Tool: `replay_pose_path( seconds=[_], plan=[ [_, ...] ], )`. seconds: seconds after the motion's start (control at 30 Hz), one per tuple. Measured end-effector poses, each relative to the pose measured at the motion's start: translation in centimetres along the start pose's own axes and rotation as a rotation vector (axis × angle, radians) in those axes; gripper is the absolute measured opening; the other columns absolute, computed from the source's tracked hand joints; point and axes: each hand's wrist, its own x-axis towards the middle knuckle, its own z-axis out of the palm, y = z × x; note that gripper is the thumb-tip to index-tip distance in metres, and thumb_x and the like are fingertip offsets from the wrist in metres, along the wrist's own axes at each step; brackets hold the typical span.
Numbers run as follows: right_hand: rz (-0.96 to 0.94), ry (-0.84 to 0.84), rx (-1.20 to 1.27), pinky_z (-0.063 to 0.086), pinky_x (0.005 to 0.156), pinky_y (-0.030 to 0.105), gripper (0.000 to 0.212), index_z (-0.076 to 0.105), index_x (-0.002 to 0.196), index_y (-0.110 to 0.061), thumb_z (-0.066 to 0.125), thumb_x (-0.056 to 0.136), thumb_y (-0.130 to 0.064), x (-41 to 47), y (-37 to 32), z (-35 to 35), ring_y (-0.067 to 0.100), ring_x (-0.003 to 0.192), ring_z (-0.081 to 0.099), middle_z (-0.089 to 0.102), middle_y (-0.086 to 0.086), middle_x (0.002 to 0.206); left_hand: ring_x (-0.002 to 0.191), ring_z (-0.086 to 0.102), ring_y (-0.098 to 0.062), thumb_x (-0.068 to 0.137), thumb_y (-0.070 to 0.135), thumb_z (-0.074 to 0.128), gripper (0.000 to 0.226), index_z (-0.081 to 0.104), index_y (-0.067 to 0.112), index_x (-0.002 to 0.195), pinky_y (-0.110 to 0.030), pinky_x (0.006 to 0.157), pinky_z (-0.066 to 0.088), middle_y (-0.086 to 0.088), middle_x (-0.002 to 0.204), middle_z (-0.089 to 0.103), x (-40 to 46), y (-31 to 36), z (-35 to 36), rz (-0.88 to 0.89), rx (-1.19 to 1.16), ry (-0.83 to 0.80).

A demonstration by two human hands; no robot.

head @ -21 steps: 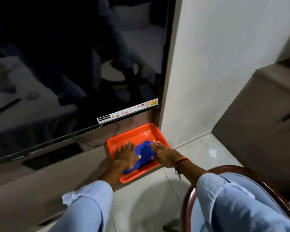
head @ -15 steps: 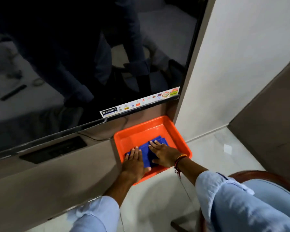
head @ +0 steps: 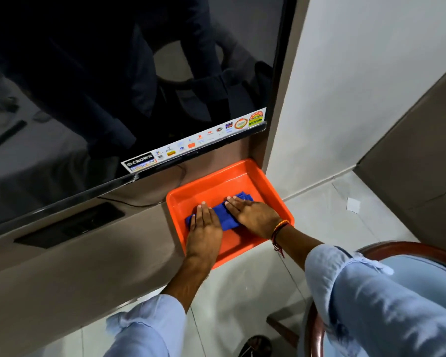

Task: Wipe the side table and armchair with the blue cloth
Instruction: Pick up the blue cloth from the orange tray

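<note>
The blue cloth [head: 226, 217] lies folded as a narrow strip inside an orange tray [head: 216, 179] on a brown ledge under a television. My left hand [head: 204, 229] rests flat on the cloth's left end, fingers stretched out. My right hand [head: 256, 215] lies flat over its right end, with a thread band on the wrist. Neither hand curls around the cloth. The armchair [head: 407, 247] shows at the bottom right as a curved dark wooden rim, mostly hidden by my right sleeve. No side table is in view.
A large dark television screen [head: 113, 86] hangs just above the ledge [head: 75, 266]. A white wall [head: 358, 86] and a brown cabinet [head: 422, 155] stand to the right. Pale floor tiles [head: 332, 215] lie between them and the chair.
The view has come closer to the tray. The cloth has gone from a squarish pad to a narrower strip, and both hands now lie flat on its ends.
</note>
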Motion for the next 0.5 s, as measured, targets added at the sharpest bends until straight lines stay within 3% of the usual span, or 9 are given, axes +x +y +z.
replay_pose_path(
  seconds=[0.07,0.13,0.2,0.33,0.4,0.5],
  plan=[
    [0.074,0.103,-0.021,0.036,0.125,0.038,0.055,0.018,0.163,-0.003,0.027,0.109,-0.007,-0.9,0.4,-1.3,0.03,0.157,0.028,0.022,0.018,0.171,0.144,0.046,-0.033,0.098,0.01,0.026,0.057,0.049,-0.001,0.149,-0.041,0.114,0.044,-0.024,0.154,0.045,0.2,0.3,-1.1,0.036,0.058,0.104],
    [0.074,0.23,-0.089,0.051,0.113,0.035,0.052,0.05,0.151,-0.004,0.039,0.1,-0.006,-2.5,1.4,-3.1,0.027,0.142,0.054,0.053,0.017,0.154,0.145,0.045,-0.035,0.099,0.009,0.025,0.057,0.046,-0.003,0.15,-0.043,0.115,0.043,-0.025,0.155,0.044,0.7,0.8,-2.8,0.062,0.084,0.185],
    [0.105,0.31,-0.21,0.058,0.103,0.032,0.047,0.067,0.136,-0.007,0.048,0.093,-0.008,-5.2,2.9,-4.4,0.023,0.129,0.066,0.068,0.012,0.14,0.147,0.041,-0.035,0.1,0.008,0.025,0.056,0.041,-0.005,0.152,-0.044,0.115,0.042,-0.027,0.157,0.04,1.3,2.4,-4.8,0.114,0.086,0.251],
    [0.306,0.439,-0.249,0.052,0.112,0.04,0.05,0.057,0.145,-0.001,0.046,0.096,0.002,-12.9,6.7,-6.4,0.031,0.138,0.058,0.059,0.018,0.149,0.145,0.043,-0.037,0.097,0.008,0.027,0.057,0.046,-0.007,0.149,-0.046,0.114,0.044,-0.028,0.154,0.045,2.3,8.7,-9.3,0.284,0.05,0.376],
    [0.45,0.416,-0.243,0.048,0.116,0.043,0.055,0.047,0.152,0.001,0.056,0.097,0.004,-18.6,8.5,-6.3,0.034,0.145,0.05,0.05,0.021,0.156,0.143,0.046,-0.039,0.093,0.007,0.027,0.06,0.049,-0.009,0.145,-0.048,0.112,0.045,-0.028,0.15,0.049,2.0,13.9,-11.7,0.408,0.02,0.418],
    [0.647,0.391,-0.201,0.049,0.115,0.044,0.054,0.05,0.148,0.004,0.06,0.096,0.003,-28.4,10.1,-4.9,0.035,0.143,0.052,0.053,0.022,0.153,0.142,0.047,-0.04,0.094,0.001,0.03,0.056,0.05,-0.01,0.144,-0.046,0.109,0.047,-0.029,0.149,0.05,-0.3,22.4,-14.2,0.585,0.03,0.477]
  ],
)
